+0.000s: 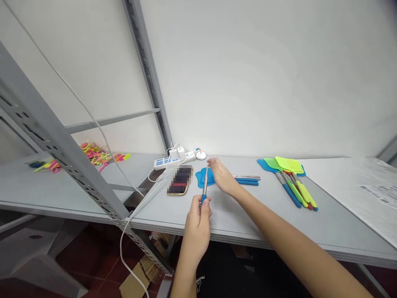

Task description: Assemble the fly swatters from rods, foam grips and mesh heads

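My left hand (198, 217) is closed around the blue grip of a fly swatter handle (205, 184), its metal rod pointing up and away from me. Beside the rod's far end is my right hand (222, 177), fingers stretched out and near the tip; whether they touch it, I cannot tell. Just behind lie blue fly swatter heads (201, 178), partly covered by the rod and my right hand. Further right are metal rods with blue grips (246, 181), lying on the grey tabletop (229, 215).
A pile of fly swatters (290, 165) with several coloured grips lies at right, beside white wrapping (356, 186). Left are a phone (180, 182), a power strip (167, 162) with cables and a grey metal post (62, 140). Colourful small items (96, 155) lie beyond the post.
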